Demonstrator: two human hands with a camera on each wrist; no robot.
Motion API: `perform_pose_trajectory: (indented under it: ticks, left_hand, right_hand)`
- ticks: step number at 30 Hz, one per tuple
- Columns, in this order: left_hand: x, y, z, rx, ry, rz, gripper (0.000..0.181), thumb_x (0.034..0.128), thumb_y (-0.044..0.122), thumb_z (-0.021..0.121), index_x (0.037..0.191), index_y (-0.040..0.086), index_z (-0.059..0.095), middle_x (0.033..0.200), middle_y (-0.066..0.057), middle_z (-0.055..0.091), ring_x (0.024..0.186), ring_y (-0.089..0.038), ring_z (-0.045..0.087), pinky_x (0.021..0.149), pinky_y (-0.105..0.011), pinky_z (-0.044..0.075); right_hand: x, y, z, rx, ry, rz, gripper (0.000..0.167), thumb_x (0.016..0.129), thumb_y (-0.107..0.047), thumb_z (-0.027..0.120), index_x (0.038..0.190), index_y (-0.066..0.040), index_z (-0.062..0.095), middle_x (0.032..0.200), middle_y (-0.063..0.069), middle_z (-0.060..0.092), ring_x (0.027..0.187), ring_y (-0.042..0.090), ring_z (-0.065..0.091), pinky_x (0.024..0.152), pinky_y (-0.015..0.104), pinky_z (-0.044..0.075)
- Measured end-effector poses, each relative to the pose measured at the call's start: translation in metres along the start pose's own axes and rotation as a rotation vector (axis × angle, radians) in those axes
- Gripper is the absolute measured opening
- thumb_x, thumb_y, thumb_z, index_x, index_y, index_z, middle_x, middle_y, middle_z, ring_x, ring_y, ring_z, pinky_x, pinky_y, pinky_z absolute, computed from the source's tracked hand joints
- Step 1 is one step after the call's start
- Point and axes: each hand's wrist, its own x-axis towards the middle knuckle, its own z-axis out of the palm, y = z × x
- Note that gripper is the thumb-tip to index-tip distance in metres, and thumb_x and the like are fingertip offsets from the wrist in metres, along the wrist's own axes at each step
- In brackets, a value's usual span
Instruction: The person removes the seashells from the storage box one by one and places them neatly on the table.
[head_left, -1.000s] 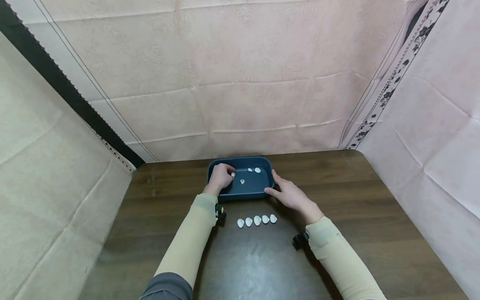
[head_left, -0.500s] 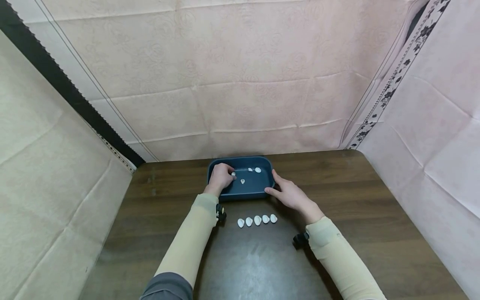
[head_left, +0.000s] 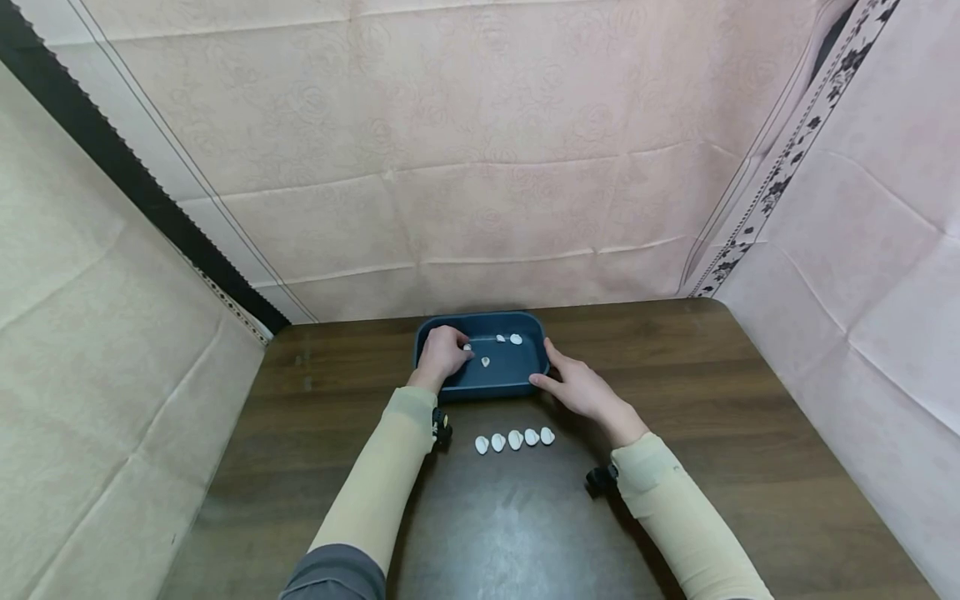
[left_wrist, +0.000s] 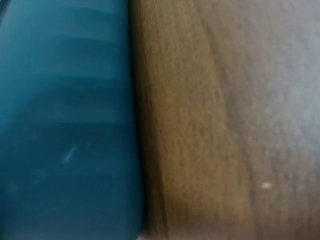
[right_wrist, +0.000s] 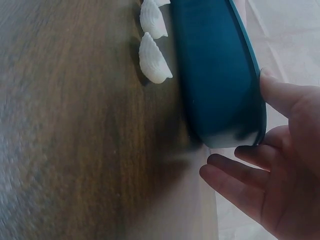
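Observation:
A blue rectangular tray (head_left: 489, 390) stands at the table's far edge. My left hand (head_left: 442, 354) reaches over its left side and pinches a small white seashell (head_left: 467, 347) between finger and thumb. Three more shells lie on the tray floor: one shell (head_left: 485, 362) near the middle and two (head_left: 515, 339) at the back right. My right hand (head_left: 581, 387) holds the tray's right end, thumb at the rim; in the right wrist view its fingers (right_wrist: 240, 172) spread around the end wall. In the left wrist view only tray wall (left_wrist: 70, 120) and table show; the hand is hidden.
On the brown wooden table (head_left: 360, 467), several white shells (head_left: 515, 440) form a row in front of the tray. Ridged shells (right_wrist: 154, 60) show close up in the right wrist view. Pale cloth (head_left: 480, 200) hangs behind and on both sides.
Almost nothing differs. The left fingertips shift very slightly with the shell; the right hand, the tray and the row of shells stay in place.

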Motion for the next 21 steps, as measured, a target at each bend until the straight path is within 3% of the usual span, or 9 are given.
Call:
perform_pose_trajectory:
  ticks: [10, 21]
  left_hand:
    - [0.0005, -0.0004, 0.0004, 0.004, -0.003, 0.008, 0.029, 0.0985, 0.014, 0.080, 0.126, 0.006, 0.079, 0.131, -0.010, 0.073, 0.117, -0.025, 0.067, 0.104, -0.045, 0.054]
    - [-0.0001, 0.0000, 0.0006, 0.018, 0.025, 0.023, 0.023, 0.0996, 0.019, 0.079, 0.117, 0.005, 0.082, 0.116, -0.010, 0.076, 0.100, -0.024, 0.067, 0.094, -0.044, 0.057]
  right_hand:
    - [0.0001, 0.0004, -0.0001, 0.003, -0.001, -0.005, 0.088, 0.109, -0.049, 0.059, 0.172, -0.008, 0.012, 0.173, 0.017, 0.026, 0.156, 0.037, 0.035, 0.122, 0.058, 0.032]
    - [0.0005, 0.0022, 0.0005, 0.009, 0.001, -0.005, 0.088, 0.109, -0.049, 0.059, 0.172, -0.008, 0.012, 0.173, 0.017, 0.027, 0.155, 0.038, 0.035, 0.122, 0.059, 0.032]
